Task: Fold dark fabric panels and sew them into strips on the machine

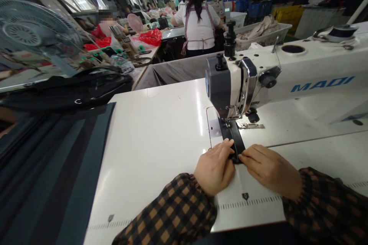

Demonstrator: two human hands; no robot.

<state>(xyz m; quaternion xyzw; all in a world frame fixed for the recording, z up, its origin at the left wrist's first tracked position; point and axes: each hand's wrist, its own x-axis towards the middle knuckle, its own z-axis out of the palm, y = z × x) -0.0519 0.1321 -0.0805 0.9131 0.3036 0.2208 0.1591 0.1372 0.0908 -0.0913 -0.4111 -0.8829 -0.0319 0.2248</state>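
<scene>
A black strip of material (238,141), with a lengthwise line down its middle, runs under the presser foot (227,124) of a white sewing machine (287,80). At the strip's near left side, my left hand (216,166) grips its edge with fingers bent and drawn together. My right hand (270,168) pinches the near right corner between thumb and fingertips. The strip's near end lies between both hands, partly covered by the left fingers. The needle itself is too small to make out.
Dark fabric panels (60,172) lie to the left of the white sewing table (152,141). A fan (25,32) stands at the far left. Beyond the table, a person in a white top (199,26) faces away, near a basket with beige cloth (260,32).
</scene>
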